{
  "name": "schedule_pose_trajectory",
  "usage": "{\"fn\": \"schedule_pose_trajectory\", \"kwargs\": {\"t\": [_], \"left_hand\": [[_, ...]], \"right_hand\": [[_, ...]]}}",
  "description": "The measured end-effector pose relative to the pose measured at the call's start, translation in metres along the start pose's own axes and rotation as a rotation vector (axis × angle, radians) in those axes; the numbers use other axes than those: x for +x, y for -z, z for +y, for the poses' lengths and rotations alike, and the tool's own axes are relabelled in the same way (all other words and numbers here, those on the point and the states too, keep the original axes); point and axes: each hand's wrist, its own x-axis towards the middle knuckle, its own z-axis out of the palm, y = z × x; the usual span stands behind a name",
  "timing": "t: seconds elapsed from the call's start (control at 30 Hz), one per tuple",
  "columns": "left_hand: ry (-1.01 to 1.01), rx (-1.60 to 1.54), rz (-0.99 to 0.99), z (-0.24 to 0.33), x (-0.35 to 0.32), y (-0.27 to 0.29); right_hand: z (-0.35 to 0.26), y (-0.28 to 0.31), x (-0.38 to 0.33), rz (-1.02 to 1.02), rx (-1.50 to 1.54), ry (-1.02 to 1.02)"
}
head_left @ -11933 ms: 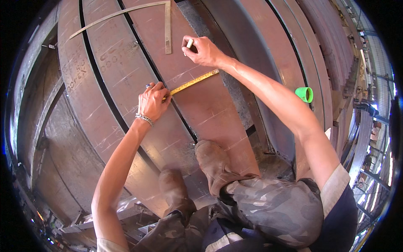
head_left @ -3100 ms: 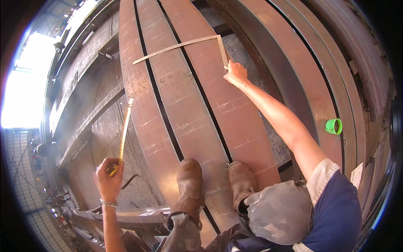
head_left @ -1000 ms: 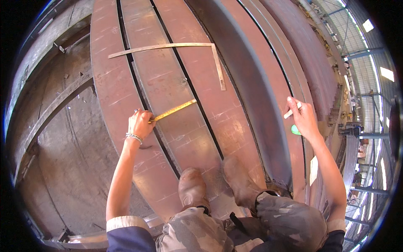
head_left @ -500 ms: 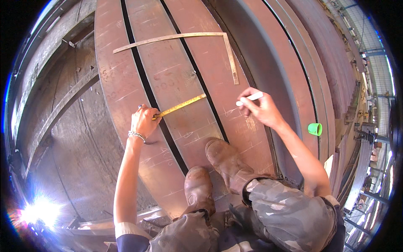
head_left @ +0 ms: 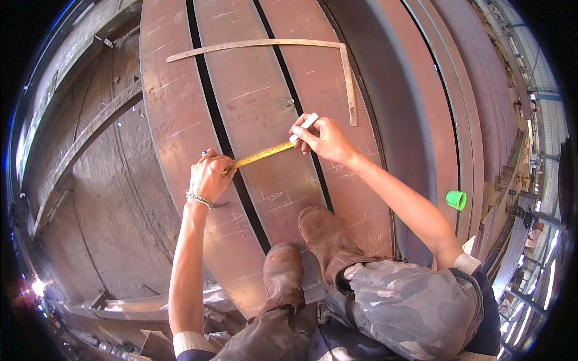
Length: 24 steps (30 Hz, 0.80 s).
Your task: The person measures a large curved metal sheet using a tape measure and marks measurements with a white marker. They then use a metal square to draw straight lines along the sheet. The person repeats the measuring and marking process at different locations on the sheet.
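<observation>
My left hand (head_left: 210, 175) is closed round the near end of a yellow tape measure (head_left: 262, 155), whose blade lies out across the middle steel plate (head_left: 244, 99). A white stick of chalk (head_left: 308, 123) is pinched in my right hand (head_left: 325, 139). The chalk's lower tip is at the far end of the tape, near the dark gap on the plate's right side; whether it touches the steel I cannot tell. A metal carpenter's square (head_left: 259, 43) lies flat across the plates beyond both hands. Chalk lines and marks show on the steel.
My brown boots (head_left: 283, 265) stand on the plates close to me, with dark gaps running between the strips. A green cup (head_left: 456, 200) rests at the right. A bright welding light (head_left: 38, 287) glows at the lower left. Curved steel beams (head_left: 90, 153) lie on the left.
My right hand has moved left with the chalk, from over the right plate to the tape's far end. My left hand stays on the tape. The welding glare has shrunk.
</observation>
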Motion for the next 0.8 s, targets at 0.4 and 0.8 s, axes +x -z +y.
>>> {"fn": "schedule_pose_trajectory", "kwargs": {"t": [0.4, 0.8], "left_hand": [[0.003, 0.008, -0.056, 0.000, 0.004, 0.003], [-0.003, -0.014, -0.074, -0.004, 0.005, 0.003]], "right_hand": [[0.016, -0.019, 0.027, -0.073, -0.062, -0.017], [0.023, -0.030, 0.063, -0.252, -0.293, -0.031]]}}
